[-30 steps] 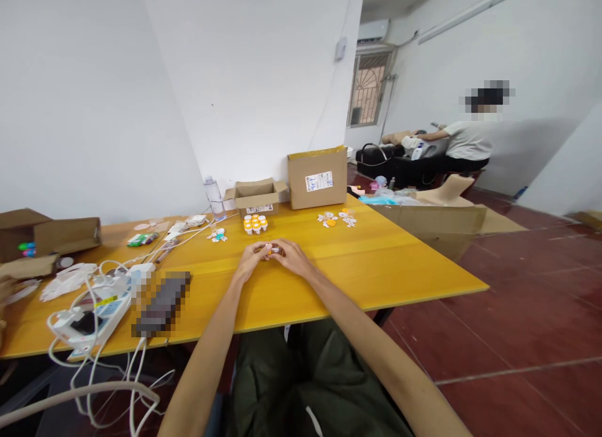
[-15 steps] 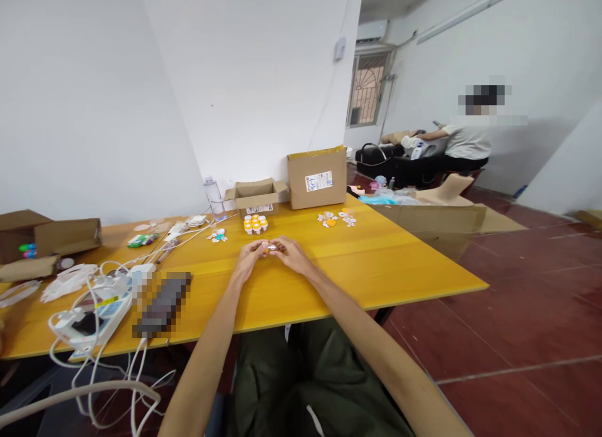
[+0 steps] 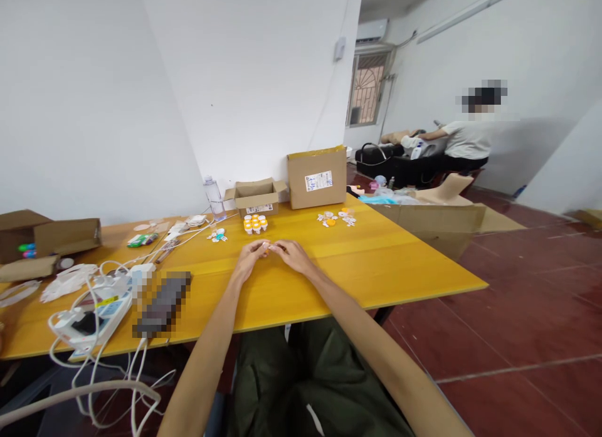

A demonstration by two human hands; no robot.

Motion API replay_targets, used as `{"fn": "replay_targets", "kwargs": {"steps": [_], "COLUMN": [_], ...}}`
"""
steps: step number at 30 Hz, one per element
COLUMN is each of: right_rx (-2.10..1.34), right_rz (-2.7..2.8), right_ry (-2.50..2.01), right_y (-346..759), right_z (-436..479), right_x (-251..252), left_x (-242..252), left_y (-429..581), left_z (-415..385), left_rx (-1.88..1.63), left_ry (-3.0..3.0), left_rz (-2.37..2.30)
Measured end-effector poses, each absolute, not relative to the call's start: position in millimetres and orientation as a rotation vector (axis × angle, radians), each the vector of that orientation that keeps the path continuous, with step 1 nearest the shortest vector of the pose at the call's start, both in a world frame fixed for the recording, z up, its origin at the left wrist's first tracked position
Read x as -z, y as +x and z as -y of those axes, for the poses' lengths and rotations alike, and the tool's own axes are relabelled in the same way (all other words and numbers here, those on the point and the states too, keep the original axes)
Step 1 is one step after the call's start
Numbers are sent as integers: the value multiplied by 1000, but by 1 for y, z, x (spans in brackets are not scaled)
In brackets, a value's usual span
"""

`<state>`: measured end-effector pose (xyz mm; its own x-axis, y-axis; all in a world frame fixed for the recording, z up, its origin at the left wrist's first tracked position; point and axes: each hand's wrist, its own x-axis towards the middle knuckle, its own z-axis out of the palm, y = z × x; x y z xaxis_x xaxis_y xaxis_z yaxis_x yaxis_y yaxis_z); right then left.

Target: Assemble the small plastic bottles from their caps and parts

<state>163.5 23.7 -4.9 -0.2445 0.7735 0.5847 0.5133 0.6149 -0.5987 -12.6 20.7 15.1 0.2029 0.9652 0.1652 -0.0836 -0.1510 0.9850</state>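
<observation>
One small orange-and-white piece (image 3: 267,251) sits just below frame centre, between left hand (image 3: 249,259) and right hand (image 3: 292,257) — both pinching it, neither clearly nearer; long axis hidden.

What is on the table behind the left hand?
Behind the left hand stand clustered orange-and-white pieces and, farther back, an open cardboard box. The box's front panel hides its bottom; the hand hides the tabletop directly beyond it.

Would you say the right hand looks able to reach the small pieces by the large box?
Probably yes: nothing seems to stand between the right hand and the small pieces.
</observation>
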Motion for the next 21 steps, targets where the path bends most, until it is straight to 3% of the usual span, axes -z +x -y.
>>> {"fn": "replay_targets", "kwargs": {"steps": [21], "right_rx": [-458], "right_rz": [1920], "right_ry": [-1117], "right_y": [160], "right_z": [-13], "right_x": [-6], "left_x": [-16], "left_y": [-11], "left_z": [-21], "left_rx": [-1232], "left_ry": [1336], "left_rz": [-925]}}
